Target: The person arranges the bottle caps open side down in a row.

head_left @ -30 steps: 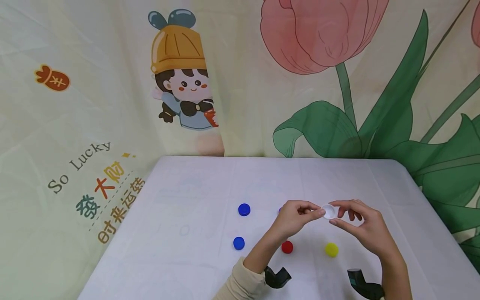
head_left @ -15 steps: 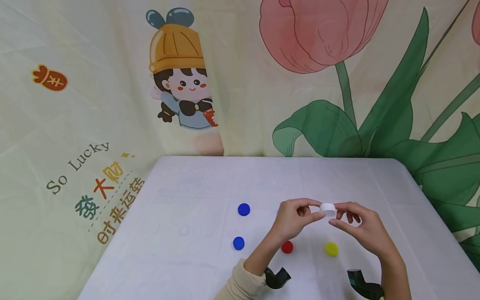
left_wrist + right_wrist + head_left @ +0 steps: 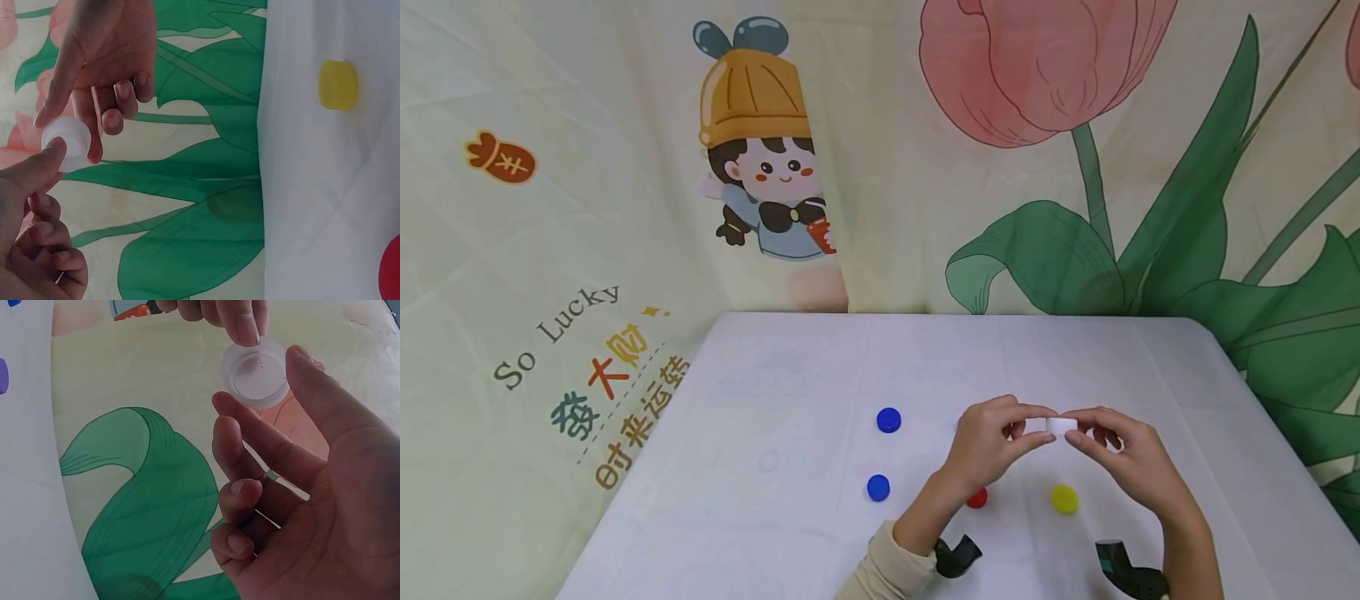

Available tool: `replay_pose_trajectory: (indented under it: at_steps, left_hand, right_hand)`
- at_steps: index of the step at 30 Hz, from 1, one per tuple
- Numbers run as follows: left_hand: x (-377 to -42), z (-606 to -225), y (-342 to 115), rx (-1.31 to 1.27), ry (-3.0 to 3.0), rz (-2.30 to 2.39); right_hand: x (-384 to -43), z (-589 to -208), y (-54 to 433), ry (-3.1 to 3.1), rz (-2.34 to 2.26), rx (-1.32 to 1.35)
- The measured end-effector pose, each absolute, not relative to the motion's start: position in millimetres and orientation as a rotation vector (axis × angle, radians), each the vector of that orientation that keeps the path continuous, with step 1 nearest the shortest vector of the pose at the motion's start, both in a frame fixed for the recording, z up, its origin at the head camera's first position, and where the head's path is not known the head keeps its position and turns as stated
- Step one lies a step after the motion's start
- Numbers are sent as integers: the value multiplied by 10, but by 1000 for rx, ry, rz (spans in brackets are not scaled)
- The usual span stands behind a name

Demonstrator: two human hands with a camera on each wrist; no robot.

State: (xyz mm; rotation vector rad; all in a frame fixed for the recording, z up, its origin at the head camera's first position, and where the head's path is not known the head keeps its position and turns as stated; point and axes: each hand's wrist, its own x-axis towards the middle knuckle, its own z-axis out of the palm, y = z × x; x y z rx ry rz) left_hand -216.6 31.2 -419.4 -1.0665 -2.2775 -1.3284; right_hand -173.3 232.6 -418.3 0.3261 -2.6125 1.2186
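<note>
A white bottle cap is held up over the table between the two hands, seen nearly edge-on in the head view. My left hand pinches it from the left with thumb and index finger. From the other side, my right hand has its thumb and index fingertip at the cap's rim, its other fingers curled loosely. The right wrist view shows the hollow inside of the white cap. Below the hands lie a yellow cap and a red cap, the red one partly behind the left wrist.
Two blue caps, one farther back and one nearer, lie left of the hands on the white-covered table. A purple cap shows at the right wrist view's left edge. A printed cloth hangs behind the table.
The white cap has tilted from showing its round face to edge-on. The right thumb and index finger have closed in on its rim; the left hand has shifted slightly right.
</note>
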Motion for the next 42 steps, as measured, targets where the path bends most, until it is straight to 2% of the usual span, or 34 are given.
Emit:
replay_pose_trajectory:
  at_steps: [24, 31, 38, 42]
  left_hand:
    - [-2232, -4184, 319, -1015, -2463, -1239]
    - [-2383, -4188, 458, -1006, -2530, -1146]
    - [-2589, -4333, 666, -897, -2753, -953]
    - [-2707, -4430, 785, -845, -2890, -816]
  right_hand:
    - [-1779, -4164, 2335, -2526, 1247, 358]
    - [-1935, -4274, 2405, -2517, 1201, 295]
    - [-2188, -4573, 2582, -2592, 1162, 251]
    - [-2263, -4562, 2603, -2736, 1116, 242]
